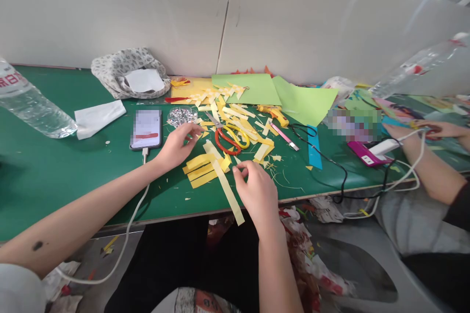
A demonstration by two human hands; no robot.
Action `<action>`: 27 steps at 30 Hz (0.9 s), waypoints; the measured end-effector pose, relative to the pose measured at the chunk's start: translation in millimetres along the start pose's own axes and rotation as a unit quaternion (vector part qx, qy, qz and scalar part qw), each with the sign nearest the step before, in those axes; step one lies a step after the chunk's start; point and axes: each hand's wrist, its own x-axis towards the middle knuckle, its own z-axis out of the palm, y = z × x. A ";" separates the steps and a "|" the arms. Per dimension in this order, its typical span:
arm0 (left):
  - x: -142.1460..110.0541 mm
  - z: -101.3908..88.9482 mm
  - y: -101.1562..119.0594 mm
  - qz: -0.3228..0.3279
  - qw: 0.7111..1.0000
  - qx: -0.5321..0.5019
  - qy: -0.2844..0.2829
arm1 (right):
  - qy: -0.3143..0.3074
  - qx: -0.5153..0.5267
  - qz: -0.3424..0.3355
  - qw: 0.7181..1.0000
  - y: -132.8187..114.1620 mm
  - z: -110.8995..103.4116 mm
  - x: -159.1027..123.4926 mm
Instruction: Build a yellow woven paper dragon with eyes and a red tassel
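Note:
My left hand (179, 143) hovers by the scissors (228, 141), its fingers loosely bent and apart, with nothing visible in them. The scissors have red and yellow handles and lie among cut yellow paper strips (240, 129). My right hand (257, 188) is curled just right of a long pale-yellow paper strip (228, 188). Its thumb and forefinger are close together; whatever they may hold is hidden. The long strip lies across several darker yellow strips (201, 171) and juts past the table's front edge. A round dish of small sequin-like bits (182, 116) sits beyond my left hand.
A phone (146, 129) charges at left, near a water bottle (36, 102) and patterned cloth bag (128, 71). Green paper sheets (304, 100), a yellow glue gun (277, 115), a pink cutter (284, 136) and black cord lie behind and right. A co-worker's hands (440, 129) are at far right.

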 end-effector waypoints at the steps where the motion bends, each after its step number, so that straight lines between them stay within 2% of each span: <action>1: 0.7 -1.2 0.5 -0.015 0.999 -0.019 0.033 | 0.006 0.014 -0.008 1.000 1.0 0.5 2.3; 3: 1.2 -3.6 3.7 -0.023 0.996 -0.048 0.071 | 0.010 0.039 -0.019 0.999 0.7 2.2 7.1; 4: 0.9 -4.8 6.3 -0.014 0.996 -0.051 0.065 | 0.010 0.046 -0.020 0.999 -0.6 3.3 9.3; 5: 0.2 -5.7 9.6 0.000 0.998 -0.047 0.039 | 0.006 0.048 -0.019 0.999 -2.6 4.6 11.3; 7: -1.7 -6.9 16.5 0.023 0.998 -0.030 -0.051 | -0.006 0.043 -0.015 0.999 -7.5 7.3 14.0; 9: -3.4 -7.2 21.6 0.014 0.990 -0.018 -0.139 | -0.015 0.033 -0.012 0.999 -11.9 10.2 15.1; 12: -4.3 -6.7 23.6 -0.022 0.979 -0.015 -0.202 | -0.018 0.019 -0.015 1.000 -15.1 14.2 14.7; 15: -3.7 -5.8 22.3 -0.028 0.974 -0.007 -0.224 | -0.013 0.002 -0.018 1.000 -15.1 16.4 13.7; 20: -2.6 -3.4 20.1 0.044 0.961 0.046 -0.270 | -0.035 -0.004 -0.006 0.999 -17.2 15.4 14.8; 27: -2.4 -0.7 14.1 0.069 0.956 0.040 -0.281 | -0.070 0.041 0.004 0.997 -24.6 11.0 20.0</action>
